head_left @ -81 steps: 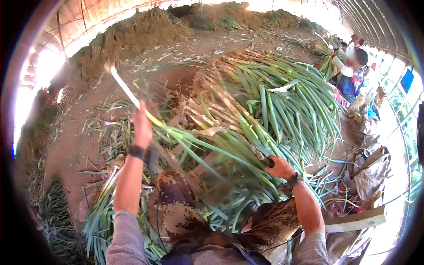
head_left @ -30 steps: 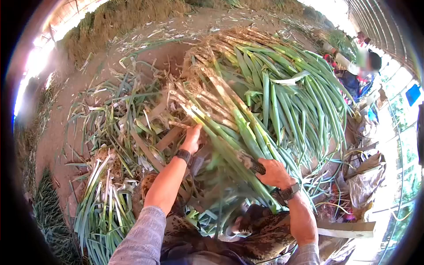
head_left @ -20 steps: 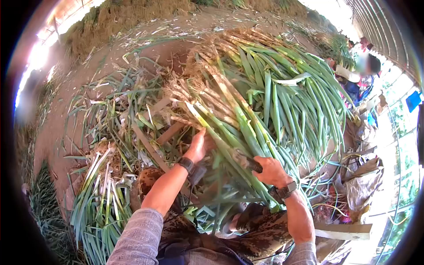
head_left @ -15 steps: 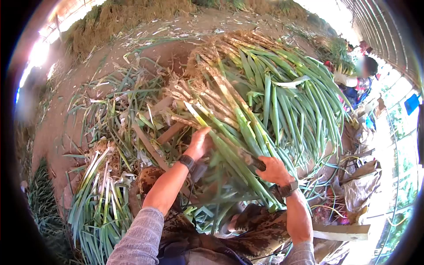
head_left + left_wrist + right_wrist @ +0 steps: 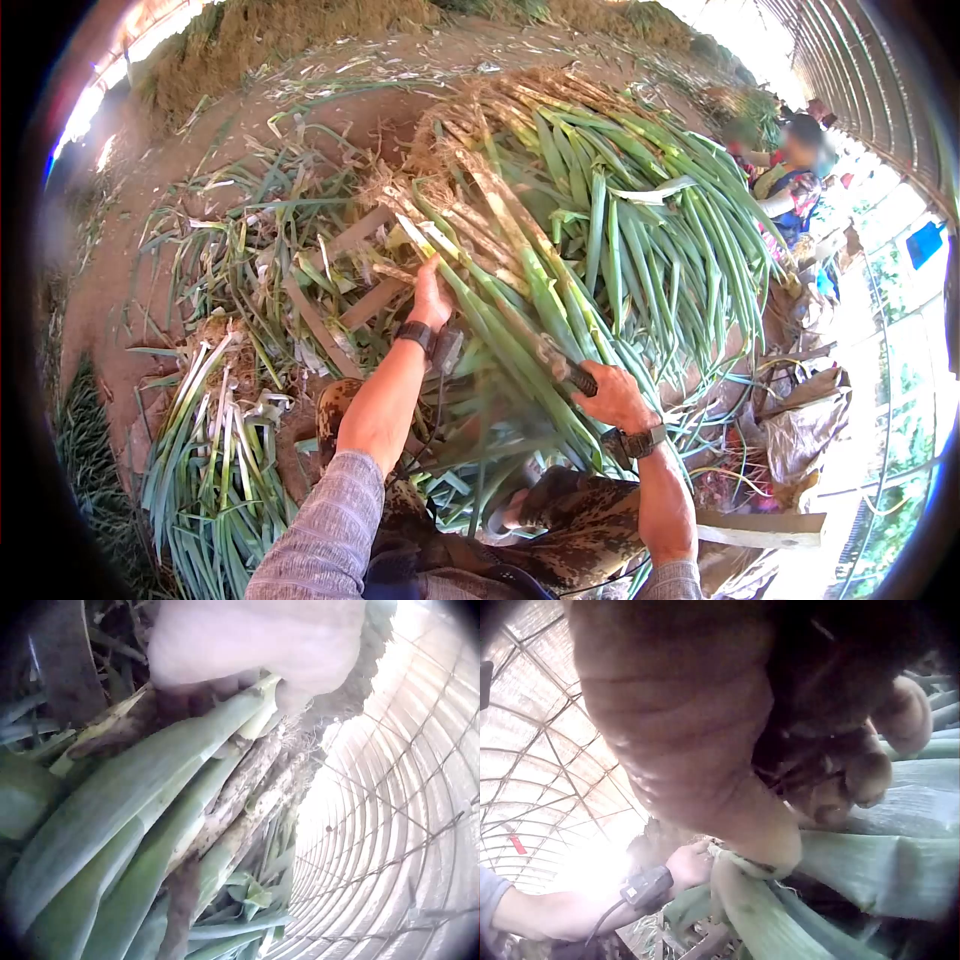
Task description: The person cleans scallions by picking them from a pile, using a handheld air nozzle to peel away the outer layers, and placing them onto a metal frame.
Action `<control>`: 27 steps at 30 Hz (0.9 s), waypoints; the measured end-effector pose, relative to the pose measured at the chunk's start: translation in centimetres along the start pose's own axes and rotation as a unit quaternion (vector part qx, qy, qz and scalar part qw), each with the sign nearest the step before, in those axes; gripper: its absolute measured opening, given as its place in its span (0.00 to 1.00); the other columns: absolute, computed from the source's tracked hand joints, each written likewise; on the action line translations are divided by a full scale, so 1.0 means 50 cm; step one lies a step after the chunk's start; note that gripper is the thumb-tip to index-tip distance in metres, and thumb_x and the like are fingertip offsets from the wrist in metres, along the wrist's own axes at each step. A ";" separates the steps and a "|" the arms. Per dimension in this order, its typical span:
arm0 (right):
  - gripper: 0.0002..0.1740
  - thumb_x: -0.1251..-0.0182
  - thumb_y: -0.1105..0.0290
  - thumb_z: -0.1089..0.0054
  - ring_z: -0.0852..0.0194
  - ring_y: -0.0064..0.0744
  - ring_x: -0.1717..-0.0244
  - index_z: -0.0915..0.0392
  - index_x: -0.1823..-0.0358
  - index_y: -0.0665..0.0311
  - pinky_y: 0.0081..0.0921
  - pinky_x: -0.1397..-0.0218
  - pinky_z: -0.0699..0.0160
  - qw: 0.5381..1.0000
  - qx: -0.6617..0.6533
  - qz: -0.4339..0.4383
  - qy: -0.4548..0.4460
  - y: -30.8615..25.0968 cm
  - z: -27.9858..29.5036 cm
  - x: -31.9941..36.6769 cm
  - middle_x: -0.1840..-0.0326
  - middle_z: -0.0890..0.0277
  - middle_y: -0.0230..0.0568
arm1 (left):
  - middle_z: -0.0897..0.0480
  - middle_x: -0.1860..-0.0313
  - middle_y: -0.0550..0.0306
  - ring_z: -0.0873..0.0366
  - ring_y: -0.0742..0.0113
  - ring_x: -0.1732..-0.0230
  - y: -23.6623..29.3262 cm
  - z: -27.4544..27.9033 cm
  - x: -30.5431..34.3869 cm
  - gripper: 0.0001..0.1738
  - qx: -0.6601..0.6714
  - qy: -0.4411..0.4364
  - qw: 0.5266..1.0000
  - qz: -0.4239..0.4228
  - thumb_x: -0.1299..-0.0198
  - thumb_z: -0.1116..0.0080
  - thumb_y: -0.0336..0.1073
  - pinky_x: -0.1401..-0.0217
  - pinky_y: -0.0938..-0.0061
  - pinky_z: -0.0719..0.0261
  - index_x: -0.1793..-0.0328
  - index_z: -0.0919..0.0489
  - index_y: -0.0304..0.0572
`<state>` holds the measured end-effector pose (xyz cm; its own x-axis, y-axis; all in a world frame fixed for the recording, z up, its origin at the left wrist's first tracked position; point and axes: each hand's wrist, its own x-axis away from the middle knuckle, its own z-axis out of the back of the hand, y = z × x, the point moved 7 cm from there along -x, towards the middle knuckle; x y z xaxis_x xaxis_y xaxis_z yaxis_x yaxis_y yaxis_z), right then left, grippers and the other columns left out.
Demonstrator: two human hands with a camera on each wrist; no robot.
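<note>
In the head view my left hand point(image 5: 432, 297) grips a long green leek point(image 5: 490, 325) near its pale upper end, at the left side of a slanting bundle. The left wrist view shows that hand point(image 5: 259, 645) over the upper end of the green stalks point(image 5: 142, 776). My right hand point(image 5: 614, 398) is curled round a dark ribbed handle point(image 5: 580, 378) lying against the leaves lower down. In the right wrist view its thumb point(image 5: 761, 832) presses on a green leaf point(image 5: 765, 915); the palm side is dark, and part of the handle is hidden.
A large pile of leeks point(image 5: 660, 240) spreads to the right. Loose trimmings point(image 5: 270, 260) and a smaller bunch point(image 5: 225, 460) lie left. Other people point(image 5: 795, 180) are at the back right. A pale board point(image 5: 760, 529) and crumpled sheeting point(image 5: 805, 425) stand near my right arm.
My left hand has come from the far left, where it held up a leek with a white end, to the bundle's left side. My right hand has stayed near the bundle with the dark handle.
</note>
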<state>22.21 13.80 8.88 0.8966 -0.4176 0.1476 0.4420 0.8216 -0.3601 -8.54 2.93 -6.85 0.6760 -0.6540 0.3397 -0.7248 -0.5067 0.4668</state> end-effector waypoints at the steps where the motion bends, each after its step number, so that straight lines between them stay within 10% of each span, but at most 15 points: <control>1: 0.16 0.45 0.59 0.34 0.20 0.60 0.61 0.22 0.58 0.59 0.51 0.56 0.23 1.000 0.001 -0.001 0.000 0.005 -0.001 0.000 0.67 0.18 0.52 | 0.18 0.54 0.60 0.23 0.63 0.59 0.003 -0.003 -0.013 0.23 0.019 -0.037 0.999 -0.004 0.33 0.44 0.58 0.51 0.58 0.22 0.46 0.22 0.50; 10: 0.16 0.44 0.63 0.34 0.20 0.58 0.60 0.22 0.55 0.59 0.48 0.57 0.22 0.997 -0.023 0.031 0.063 -0.009 0.026 0.008 0.65 0.18 0.49 | 0.22 0.44 0.55 0.26 0.57 0.46 0.016 -0.102 0.044 0.39 0.015 -0.186 0.982 -0.004 0.35 0.48 0.71 0.39 0.56 0.26 0.33 0.30 0.47; 27: 0.19 0.47 0.67 0.35 0.18 0.55 0.60 0.19 0.50 0.57 0.45 0.57 0.19 0.984 -0.037 0.124 0.123 -0.102 0.049 0.012 0.61 0.17 0.52 | 0.24 0.38 0.52 0.27 0.56 0.37 0.112 -0.160 0.167 0.40 -0.026 -0.189 0.980 -0.052 0.31 0.57 0.71 0.29 0.54 0.33 0.28 0.34 0.47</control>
<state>20.55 10.31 13.07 0.9387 -0.2959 -0.1769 0.1987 0.8837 -0.4237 -5.87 -0.89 5.11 0.6411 -0.7667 -0.0353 -0.6395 -0.5590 0.5279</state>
